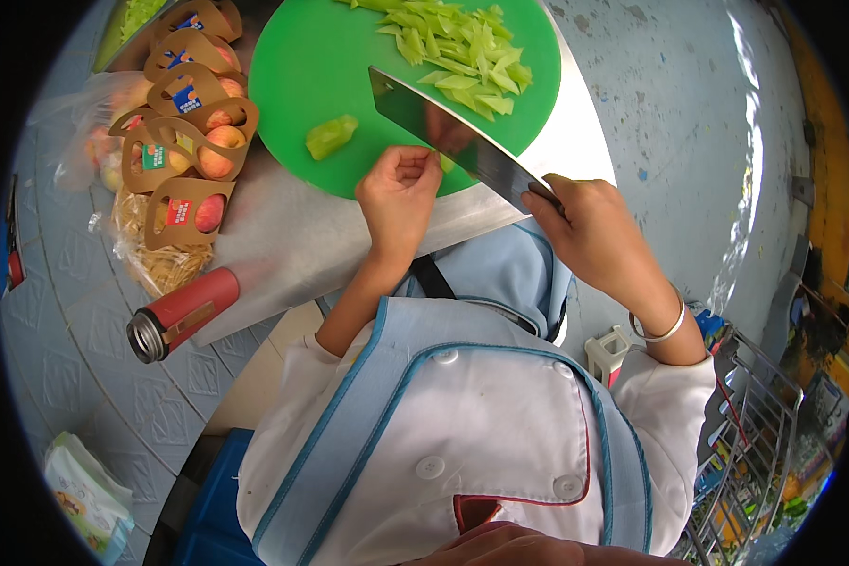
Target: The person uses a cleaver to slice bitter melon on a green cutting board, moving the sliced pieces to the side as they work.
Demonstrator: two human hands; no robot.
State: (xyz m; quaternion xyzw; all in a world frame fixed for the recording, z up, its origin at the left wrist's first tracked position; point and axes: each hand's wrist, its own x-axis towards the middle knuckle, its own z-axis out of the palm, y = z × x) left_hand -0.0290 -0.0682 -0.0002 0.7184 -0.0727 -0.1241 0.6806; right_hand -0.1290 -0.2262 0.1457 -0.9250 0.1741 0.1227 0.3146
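My right hand (594, 230) grips a broad-bladed cleaver (453, 138) by its handle, the blade slanting up and left over a round green cutting board (304, 64). My left hand (400, 191) is beside the blade's lower edge, thumb and fingertip pinched together. A small pale green piece (446, 163) lies right by those fingertips; whether they hold it is unclear. Left of the blade rests a short chunk of green stalk vegetable (331, 136), apart from my hand. Beyond the cleaver, thin slanted slices of green vegetable (467, 53) are heaped on the board.
Apples in brown cardboard carriers (184, 141) line the table's left side, near a clear bag of tan strips (159, 247). A red flask (184, 311) lies open-mouthed at the metal table's (311, 233) near edge. A wire rack (743, 417) stands at lower right.
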